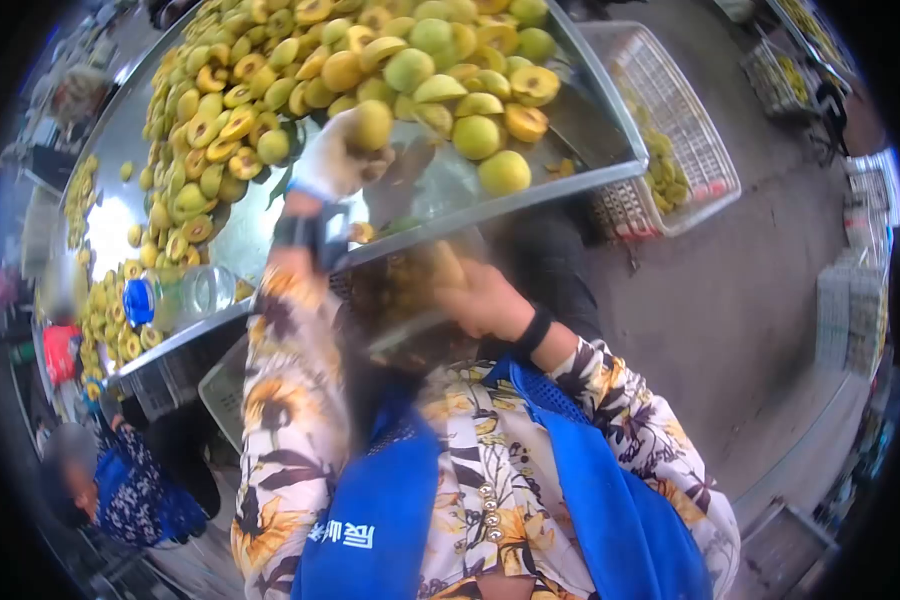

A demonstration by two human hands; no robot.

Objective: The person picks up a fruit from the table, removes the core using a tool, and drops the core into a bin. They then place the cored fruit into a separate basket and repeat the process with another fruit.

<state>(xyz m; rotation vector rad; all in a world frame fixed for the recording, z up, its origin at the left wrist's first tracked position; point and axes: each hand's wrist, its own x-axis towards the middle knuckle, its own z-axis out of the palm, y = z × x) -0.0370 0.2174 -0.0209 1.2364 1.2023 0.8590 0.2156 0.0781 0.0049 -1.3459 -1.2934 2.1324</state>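
Note:
My left hand (335, 165), in a pale glove with a dark band at the wrist, is closed around a whole yellow peach (373, 125). It is over the front part of a metal table (425, 205), beside a heap of peaches (320, 65), many cut in half with brown hollows showing. My right hand (482, 300), bare with a black wristband, is below the table's front edge, near my body. Its fingers are smeared by motion, so I cannot make out whether they hold anything. Blurred yellow pieces (402, 278) lie beside and beneath it.
A white plastic crate (705, 175) with fruit pieces stands right of the table. A clear jar (208, 290) and a blue lid (138, 301) are on the table's left. Another person in a blue patterned top (145, 495) is at lower left. Stacked crates (850, 310) line the right side.

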